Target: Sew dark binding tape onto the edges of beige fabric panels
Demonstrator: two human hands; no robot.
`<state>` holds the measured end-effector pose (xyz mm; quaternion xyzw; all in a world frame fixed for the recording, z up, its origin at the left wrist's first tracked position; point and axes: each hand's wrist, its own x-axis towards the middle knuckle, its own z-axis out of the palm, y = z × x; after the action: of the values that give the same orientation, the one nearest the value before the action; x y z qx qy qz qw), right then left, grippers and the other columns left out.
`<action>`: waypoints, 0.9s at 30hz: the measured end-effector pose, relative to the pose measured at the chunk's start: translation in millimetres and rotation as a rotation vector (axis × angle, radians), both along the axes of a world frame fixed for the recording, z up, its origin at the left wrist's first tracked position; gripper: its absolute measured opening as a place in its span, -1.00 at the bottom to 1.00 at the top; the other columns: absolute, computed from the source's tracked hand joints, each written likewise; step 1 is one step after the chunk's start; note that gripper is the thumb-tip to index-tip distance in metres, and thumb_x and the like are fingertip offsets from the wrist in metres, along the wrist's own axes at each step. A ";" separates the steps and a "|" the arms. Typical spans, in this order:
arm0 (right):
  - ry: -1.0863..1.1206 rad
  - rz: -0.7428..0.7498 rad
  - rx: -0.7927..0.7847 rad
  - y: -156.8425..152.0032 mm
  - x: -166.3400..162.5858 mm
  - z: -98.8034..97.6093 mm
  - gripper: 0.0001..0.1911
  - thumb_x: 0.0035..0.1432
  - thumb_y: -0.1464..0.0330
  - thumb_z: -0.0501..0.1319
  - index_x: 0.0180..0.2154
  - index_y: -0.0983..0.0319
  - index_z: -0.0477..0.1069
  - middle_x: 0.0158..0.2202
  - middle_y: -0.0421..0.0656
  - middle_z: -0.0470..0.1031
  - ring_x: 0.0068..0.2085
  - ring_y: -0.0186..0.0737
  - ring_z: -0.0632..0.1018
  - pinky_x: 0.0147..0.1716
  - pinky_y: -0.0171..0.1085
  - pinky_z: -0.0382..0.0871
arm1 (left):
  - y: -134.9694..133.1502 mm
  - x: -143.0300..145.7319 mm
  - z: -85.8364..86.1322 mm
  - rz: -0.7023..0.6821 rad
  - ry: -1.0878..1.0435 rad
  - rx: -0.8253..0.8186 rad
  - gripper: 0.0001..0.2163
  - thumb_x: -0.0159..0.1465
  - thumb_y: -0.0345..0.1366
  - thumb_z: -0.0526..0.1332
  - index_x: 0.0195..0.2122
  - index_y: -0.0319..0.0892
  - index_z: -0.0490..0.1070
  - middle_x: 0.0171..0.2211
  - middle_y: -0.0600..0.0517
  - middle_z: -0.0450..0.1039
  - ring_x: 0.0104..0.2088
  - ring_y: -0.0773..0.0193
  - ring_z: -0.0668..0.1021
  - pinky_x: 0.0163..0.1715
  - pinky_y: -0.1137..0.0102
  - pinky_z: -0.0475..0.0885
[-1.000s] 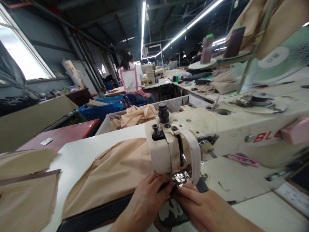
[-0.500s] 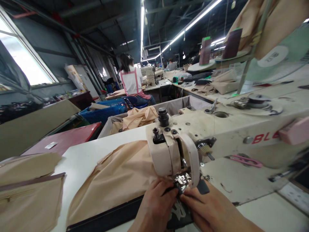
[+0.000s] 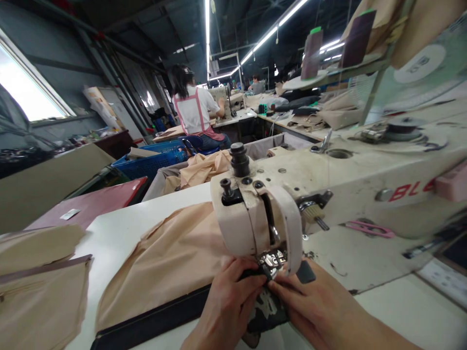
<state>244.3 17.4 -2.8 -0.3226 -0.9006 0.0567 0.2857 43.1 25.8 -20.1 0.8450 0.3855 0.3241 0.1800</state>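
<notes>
Both hands work at the presser foot of a cream sewing machine. My left hand is closed, its fingers bent and pinching the dark edge of the fabric just left of the foot. From the other side, my right hand pinches the same edge, its fingertips close to the left ones. A beige fabric piece with a black band along its near edge spreads left over the table. Below the fingers shows a dark surface with pale patches. The needle point is hidden.
More beige pieces lie at far left. Behind the machine stands a grey-lined bin with beige cloth, beside a blue basket. Pink thread snips lie on the machine bed. A co-worker sits ahead.
The view has shifted a little, so the machine and fabric sit slightly further left. Both hands stay at the presser foot, holding the fabric edge.
</notes>
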 end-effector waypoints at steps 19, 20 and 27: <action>-0.026 -0.008 -0.132 -4.0 7.0 3.5 -0.72 0.12 0.55 0.02 -0.20 0.25 0.43 -0.20 -0.06 0.47 -0.17 -0.08 0.42 -0.17 -0.11 0.34 | -0.6 2.8 1.4 -0.009 -0.032 0.034 -0.84 0.24 -0.49 0.12 -0.27 -0.18 0.46 -0.21 -0.06 0.41 -0.13 0.20 0.41 -0.13 0.33 0.37; -0.024 -0.007 -0.139 -4.3 7.1 3.5 -0.72 0.13 0.55 0.02 -0.19 0.26 0.42 -0.21 -0.06 0.47 -0.17 -0.09 0.42 -0.16 -0.11 0.34 | -0.4 2.8 1.7 -0.015 -0.041 0.034 -0.85 0.24 -0.50 0.12 -0.28 -0.18 0.46 -0.21 -0.06 0.42 -0.13 0.20 0.41 -0.13 0.33 0.37; 0.017 0.000 -0.132 -4.5 8.2 -1.6 -0.68 0.12 0.56 0.01 -0.13 0.27 0.41 -0.18 -0.06 0.48 -0.15 -0.07 0.42 -0.14 -0.12 0.35 | -0.9 4.5 5.3 -0.010 -0.048 0.081 -0.86 0.23 -0.50 0.13 -0.30 -0.22 0.47 -0.26 -0.06 0.44 -0.18 0.21 0.41 -0.19 0.37 0.37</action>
<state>252.5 12.9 -4.4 -0.3401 -0.8925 0.1188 0.2714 47.7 24.9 -14.8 0.8455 0.3634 0.3586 0.1564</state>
